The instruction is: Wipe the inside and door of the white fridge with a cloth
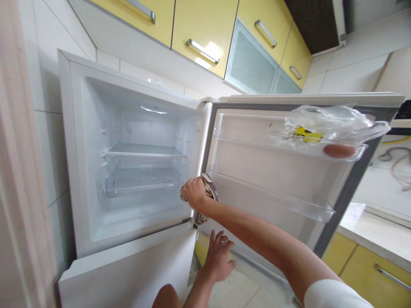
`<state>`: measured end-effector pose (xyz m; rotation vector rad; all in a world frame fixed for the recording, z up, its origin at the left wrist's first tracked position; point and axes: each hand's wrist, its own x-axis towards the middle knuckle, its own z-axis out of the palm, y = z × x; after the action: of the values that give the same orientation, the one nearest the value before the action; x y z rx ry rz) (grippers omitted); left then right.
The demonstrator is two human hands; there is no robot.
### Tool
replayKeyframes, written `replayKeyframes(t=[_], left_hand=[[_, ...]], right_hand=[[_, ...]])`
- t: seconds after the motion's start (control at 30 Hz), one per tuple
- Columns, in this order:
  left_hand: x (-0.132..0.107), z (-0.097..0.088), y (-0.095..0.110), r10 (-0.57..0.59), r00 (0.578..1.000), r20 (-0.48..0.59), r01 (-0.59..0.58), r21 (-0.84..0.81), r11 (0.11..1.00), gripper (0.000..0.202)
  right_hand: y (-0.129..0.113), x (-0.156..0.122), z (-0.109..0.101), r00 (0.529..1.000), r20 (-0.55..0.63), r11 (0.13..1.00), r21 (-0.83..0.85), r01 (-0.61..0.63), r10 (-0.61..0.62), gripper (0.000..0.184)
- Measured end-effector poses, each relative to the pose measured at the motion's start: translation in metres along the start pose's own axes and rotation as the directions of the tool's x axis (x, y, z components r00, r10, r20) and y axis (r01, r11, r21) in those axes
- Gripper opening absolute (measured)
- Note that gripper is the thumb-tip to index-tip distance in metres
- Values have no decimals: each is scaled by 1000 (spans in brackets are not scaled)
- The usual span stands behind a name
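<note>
With my right hand (194, 192) I grip a brown-and-white patterned cloth (210, 187). It is pressed at the fridge's hinge-side edge, where the open fridge door (250, 167) meets the white fridge body (80, 239). Part of the cloth hangs below my wrist, and my fingertips are hidden. Lower down, my left hand (220, 256) is open with its fingers spread, a ring on one of them. It holds nothing and hovers near the door's lower hinge corner. Inside the fridge are a glass shelf (144, 149) and a clear drawer (141, 182).
Clear door racks (269, 192) line the door. The top one holds a plastic bag (334, 122) with something yellow, and a brown egg (339, 150). Yellow cabinets (205, 30) hang above. A counter (382, 235) stands to the right, and a tiled wall (48, 141) borders the left.
</note>
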<state>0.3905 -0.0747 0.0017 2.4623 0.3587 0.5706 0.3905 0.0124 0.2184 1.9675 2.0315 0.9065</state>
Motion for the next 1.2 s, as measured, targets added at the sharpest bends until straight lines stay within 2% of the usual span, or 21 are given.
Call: replayKeyframes(t=[0.07,0.2,0.27,0.33,0.4,0.47,0.5,0.57,0.67,0.73,0.77,0.87,0.97,1.1,1.2], left_hand=[[0,-1,-3,21,1000,-3,-21,-21,1000,57],[-6,-14,-3,104,994,-23,-105,-39,994,62],[-17,-28,3,151,985,-84,-149,30,988,53],[-35,-45,14,181,961,-210,-155,136,979,44],[-58,-66,27,191,901,-388,-128,184,975,36],[-83,-90,43,223,824,-521,-170,148,974,32],[-94,-102,50,212,769,-603,-179,114,977,34],[-111,-123,66,36,646,-762,-86,-26,996,43],[-122,-146,92,-230,503,-833,-21,-277,961,69],[-121,-154,107,-325,452,-831,-60,-391,918,82],[-119,-158,113,-355,439,-825,-82,-431,899,87],[-105,-169,119,-398,458,-795,-123,-500,857,99],[-85,-183,109,-409,495,-767,-185,-552,813,106],[-64,-198,100,-429,565,-705,-325,-668,670,97],[-58,-204,104,-445,593,-671,-403,-725,558,91]], right_hand=[[0,-14,-7,998,-27,999,2,-49,49,28],[4,-43,-19,985,-164,996,87,-31,45,29],[6,-53,-21,959,-267,982,184,-44,93,33],[9,-61,-20,920,-345,950,301,-80,187,39],[11,-65,-18,870,-397,897,429,-107,293,46],[11,-67,-15,814,-439,831,548,-94,381,52],[10,-68,-15,783,-464,800,595,-71,415,53],[6,-70,-16,713,-527,752,659,-2,463,54],[-4,-75,-22,603,-609,696,708,119,515,53],[-12,-80,-29,563,-628,659,729,184,537,54],[-15,-83,-33,555,-629,639,740,211,544,54],[-26,-94,-43,552,-625,570,766,297,552,53],[-33,-105,-51,582,-634,512,767,387,509,51],[-34,-113,-53,626,-679,510,721,468,385,56],[-27,-116,-49,674,-694,480,696,535,255,71]])
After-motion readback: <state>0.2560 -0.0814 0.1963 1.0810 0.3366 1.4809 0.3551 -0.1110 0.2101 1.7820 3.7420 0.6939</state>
